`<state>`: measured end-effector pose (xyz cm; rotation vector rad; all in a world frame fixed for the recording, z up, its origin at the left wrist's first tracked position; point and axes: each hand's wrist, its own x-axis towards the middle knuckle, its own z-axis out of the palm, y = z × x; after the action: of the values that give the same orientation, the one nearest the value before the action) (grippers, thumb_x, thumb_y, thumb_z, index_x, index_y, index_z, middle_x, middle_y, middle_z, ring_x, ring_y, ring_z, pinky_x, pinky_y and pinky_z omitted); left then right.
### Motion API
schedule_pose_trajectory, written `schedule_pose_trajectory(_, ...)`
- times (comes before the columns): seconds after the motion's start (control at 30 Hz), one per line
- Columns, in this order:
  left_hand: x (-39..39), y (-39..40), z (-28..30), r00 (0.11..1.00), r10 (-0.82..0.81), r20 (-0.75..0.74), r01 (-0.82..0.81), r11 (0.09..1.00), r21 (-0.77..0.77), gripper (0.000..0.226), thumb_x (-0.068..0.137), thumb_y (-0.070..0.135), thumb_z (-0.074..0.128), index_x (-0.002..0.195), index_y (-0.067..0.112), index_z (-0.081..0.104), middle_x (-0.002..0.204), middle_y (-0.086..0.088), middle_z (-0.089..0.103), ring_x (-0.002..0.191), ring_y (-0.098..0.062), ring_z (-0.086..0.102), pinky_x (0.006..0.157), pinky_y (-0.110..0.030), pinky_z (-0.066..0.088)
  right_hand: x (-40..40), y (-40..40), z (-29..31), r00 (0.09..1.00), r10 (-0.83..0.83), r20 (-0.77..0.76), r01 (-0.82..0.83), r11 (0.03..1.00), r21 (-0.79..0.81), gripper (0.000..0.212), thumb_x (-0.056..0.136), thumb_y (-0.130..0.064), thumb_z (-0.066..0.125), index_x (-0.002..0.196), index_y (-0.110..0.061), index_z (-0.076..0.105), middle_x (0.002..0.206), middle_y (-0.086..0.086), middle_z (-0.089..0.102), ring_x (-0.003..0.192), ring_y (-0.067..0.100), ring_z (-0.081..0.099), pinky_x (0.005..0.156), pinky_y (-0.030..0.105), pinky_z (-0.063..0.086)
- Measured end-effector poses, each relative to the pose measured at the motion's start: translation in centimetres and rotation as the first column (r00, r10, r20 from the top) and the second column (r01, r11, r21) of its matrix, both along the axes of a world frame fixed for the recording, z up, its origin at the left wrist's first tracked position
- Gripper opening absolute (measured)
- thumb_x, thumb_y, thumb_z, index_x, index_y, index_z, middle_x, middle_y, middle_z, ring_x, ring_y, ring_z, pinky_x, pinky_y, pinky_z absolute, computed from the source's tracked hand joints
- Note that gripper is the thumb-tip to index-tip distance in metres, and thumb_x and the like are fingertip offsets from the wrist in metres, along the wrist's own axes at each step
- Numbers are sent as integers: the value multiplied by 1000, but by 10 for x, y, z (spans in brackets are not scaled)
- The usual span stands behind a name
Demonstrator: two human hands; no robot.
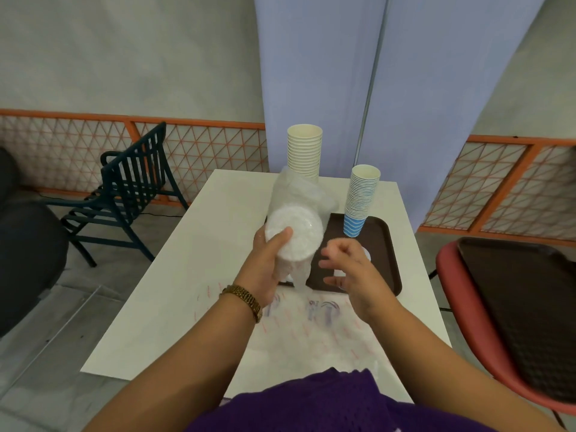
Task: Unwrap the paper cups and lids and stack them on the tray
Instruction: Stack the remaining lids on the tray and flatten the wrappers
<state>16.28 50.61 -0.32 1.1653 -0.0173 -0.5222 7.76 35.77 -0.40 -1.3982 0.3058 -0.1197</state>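
Gripping lid stack (294,235) in left hand (265,263) above tray (378,266) — our right hand (349,269) fingers loose, empty, free to peel wrap (296,188).

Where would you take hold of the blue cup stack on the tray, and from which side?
Probably low on the blue cup stack, near the bottom cup, from the right: it is tall and narrow, so a high grip could tip it, and the hands and lid sleeve crowd its left.

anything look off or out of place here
Mostly tidy. The blue cups stand on the tray, but the cream cups stand on the table behind it, off the tray. Loose plastic wrap trails from the lids in the left hand. Nothing spilled or damaged.
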Motion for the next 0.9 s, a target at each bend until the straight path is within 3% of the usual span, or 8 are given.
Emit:
schedule_pose_trajectory(0.07,-3,3,4,987,-109,114,101,992,81,63,77,38,69,135,29,48,129,-1,63,115,-20,62,97,-43,52,4,-1,2,998,43,-40,-34,982,185,68,69,-52,72,129,-28,50,122,3,65,109,22,65,86,46,54)
schedule_pose_trajectory(0.17,-11,-1,4,945,-227,237,151,942,299,76,74,59,68,143,44,39,138,7,52,124,-16,54,103,-40,48,8,7,7,992,124,-3,-113,912,394,67,76,-32,78,135,-23,50,125,12,66,115,35,63,97,62,47)
schedule_pose_trajectory(0.3,-21,-3,7,878,-215,428,-130,754,644,101,68,81,45,153,37,12,143,4,27,124,-15,43,103,-35,43,10,13,7,1000,-12,-7,14,843,538,57,75,-16,74,127,-22,53,121,14,68,112,36,65,97,61,48)
schedule_pose_trajectory(0.43,-29,1,6,856,-135,499,-268,708,653,71,85,63,50,143,29,28,118,4,50,100,-12,57,80,-30,53,10,7,4,999,-29,-38,46,796,603,45,78,-21,69,121,-18,56,119,16,69,111,35,65,98,56,47)
schedule_pose_trajectory(0.57,-30,4,3,799,-134,587,-293,765,574,25,90,44,61,94,21,52,81,1,56,67,-8,52,62,-27,49,9,6,8,999,18,-50,20,742,670,45,84,-22,65,126,-13,55,122,18,67,117,36,62,100,55,47)
schedule_pose_trajectory(0.73,-26,3,-2,715,-281,640,-239,762,602,26,95,33,57,77,14,52,72,6,50,63,-6,45,60,-21,41,12,9,7,997,23,-79,46,641,766,36,87,-15,63,120,-2,60,117,21,68,109,34,66,92,47,54)
schedule_pose_trajectory(0.83,-25,3,-9,682,-385,622,-184,732,656,23,95,31,57,75,21,51,74,8,50,65,-2,46,61,-18,41,14,5,7,994,-60,-95,112,598,794,24,90,-13,61,111,-3,64,106,19,72,110,35,63,104,51,45)
schedule_pose_trajectory(0.9,-26,2,-9,670,-445,594,-135,715,686,23,95,29,57,75,21,52,75,10,50,64,1,47,62,-14,39,17,2,4,990,-106,-90,135,586,799,32,90,-14,62,120,-5,61,117,19,68,119,38,59,106,55,42)
